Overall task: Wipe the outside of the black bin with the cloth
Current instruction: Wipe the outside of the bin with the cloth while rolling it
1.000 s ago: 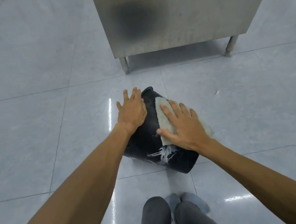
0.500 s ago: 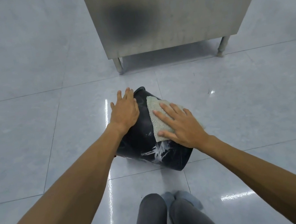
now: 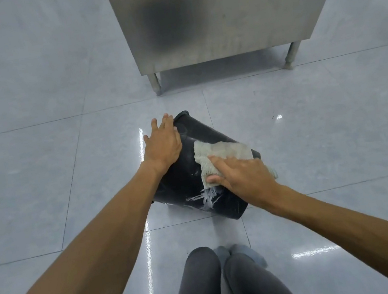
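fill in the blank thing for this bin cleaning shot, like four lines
1. The black bin lies on its ____ on the tiled floor.
2. The right hand presses the cloth against the ____.
3. The left hand rests flat on the bin and holds ____.
4. The metal cabinet behind the bin stands on short ____.

Missing words: side; bin; nothing; legs

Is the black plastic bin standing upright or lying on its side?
On its side: the black plastic bin lies lengthwise on the grey tiled floor, its curved wall facing up under the left hand and the pale cloth.
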